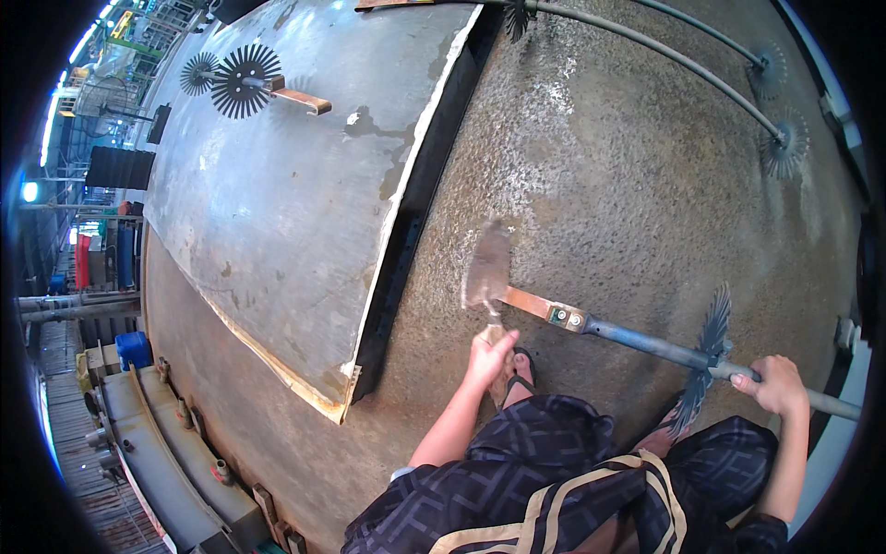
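Observation:
My left hand (491, 362) is closed round the handle of a trowel (489, 265), whose dull, brownish blade points away from me. My right hand (780, 384) grips a long metal pole (646, 343) that crosses in front of me. At the pole's left end a flat copper-coloured bar (529, 303) is bolted on, and its tip meets or overlaps the edge of the trowel blade; I cannot tell if they touch. A dark toothed disc (712, 337) sits on the pole just left of my right hand.
A large grey sheet (305, 175) with a torn pale edge lies to the left, bearing another bar with two toothed discs (246, 82). More poles (674, 65) with discs cross the rough, wet surface (600, 185) at far right. Pipe fittings (221, 472) line the lower left.

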A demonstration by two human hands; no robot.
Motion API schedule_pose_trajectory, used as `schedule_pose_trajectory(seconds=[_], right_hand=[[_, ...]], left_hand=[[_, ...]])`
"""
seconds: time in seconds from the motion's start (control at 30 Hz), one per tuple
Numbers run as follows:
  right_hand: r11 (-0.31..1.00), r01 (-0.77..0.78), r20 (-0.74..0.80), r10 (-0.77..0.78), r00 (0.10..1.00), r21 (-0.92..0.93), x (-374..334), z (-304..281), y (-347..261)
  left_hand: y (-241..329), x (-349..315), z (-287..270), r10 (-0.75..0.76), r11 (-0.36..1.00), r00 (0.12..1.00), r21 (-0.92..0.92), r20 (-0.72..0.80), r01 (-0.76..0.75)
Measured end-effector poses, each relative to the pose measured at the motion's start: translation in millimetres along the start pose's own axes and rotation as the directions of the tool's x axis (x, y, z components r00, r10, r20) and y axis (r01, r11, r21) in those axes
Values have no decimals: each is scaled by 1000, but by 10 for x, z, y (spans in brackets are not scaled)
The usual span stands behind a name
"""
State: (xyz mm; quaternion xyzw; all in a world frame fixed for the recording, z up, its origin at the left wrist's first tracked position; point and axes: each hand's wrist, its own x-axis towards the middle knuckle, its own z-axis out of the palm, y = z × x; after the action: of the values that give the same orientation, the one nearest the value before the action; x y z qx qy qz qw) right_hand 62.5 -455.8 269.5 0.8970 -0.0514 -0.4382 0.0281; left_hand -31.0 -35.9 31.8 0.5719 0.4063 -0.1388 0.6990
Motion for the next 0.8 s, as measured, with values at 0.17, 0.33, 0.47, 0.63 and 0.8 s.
schedule_pose_trajectory(seconds=[0.17, 0.33, 0.47, 0.63, 0.8], right_hand=[[1000, -21, -3, 21, 1000, 5, -41, 8, -6], [999, 28, -4, -29, 1000, -28, 40, 24, 37], [1000, 23, -5, -23, 1000, -17, 15, 57, 101], [999, 38, 9, -38, 999, -5, 55, 66, 127], [998, 49, 26, -48, 999, -33, 86, 68, 148]], left_hand=[[156, 108, -57, -56, 977, 998, -205, -26, 50], [-85, 40, -9, -6, 1000, 1000, 19, 10, 6], [64, 176, -17, -29, 986, 999, -164, -33, 24], [117, 171, -2, -35, 997, 999, -68, -39, 32], [48, 106, 41, 54, 989, 992, 133, 114, -69]])
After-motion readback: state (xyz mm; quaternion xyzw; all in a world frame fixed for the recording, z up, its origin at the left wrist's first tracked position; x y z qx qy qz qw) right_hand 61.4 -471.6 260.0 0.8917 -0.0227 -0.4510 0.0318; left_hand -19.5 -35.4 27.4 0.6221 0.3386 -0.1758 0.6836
